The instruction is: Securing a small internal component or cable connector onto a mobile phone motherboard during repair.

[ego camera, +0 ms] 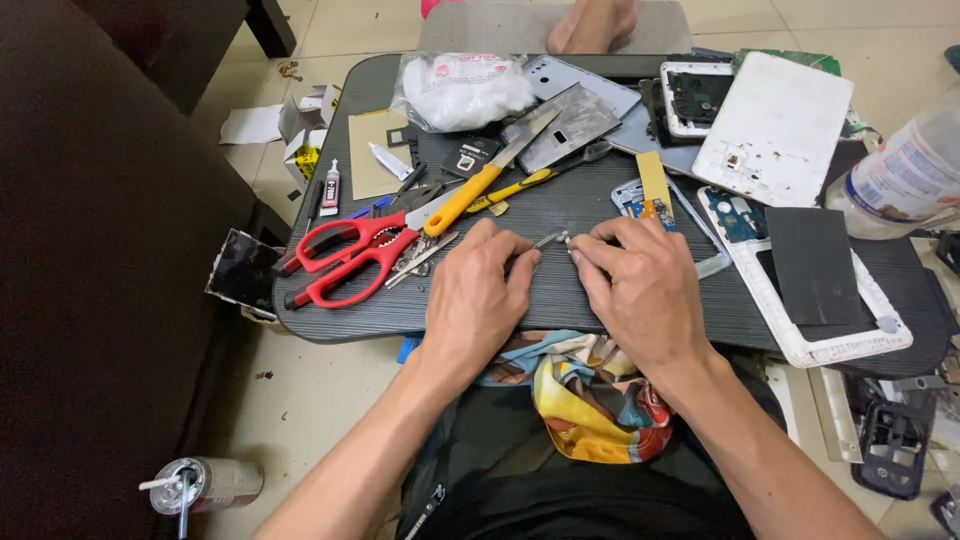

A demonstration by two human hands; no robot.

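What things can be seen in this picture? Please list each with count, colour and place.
table: 1, dark grey, centre
scissors: 1, red handles, table left
scraper knife: 1, yellow handle, above scissors
bag of cotton: 1, white, table top
tablet back cover: 1, white, top right
glue tube: 1, white, left edge
drink can: 1, silver, floor left
cloth: 1, multicoloured, lap
tweezers: 1, metal, between fingertips
left hand: holds tweezers
right hand: fingertips at tweezers' tip

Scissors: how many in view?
1. The red-handled scissors lie on the dark table, left of the left hand. More could be hidden under the clutter near the cotton bag.
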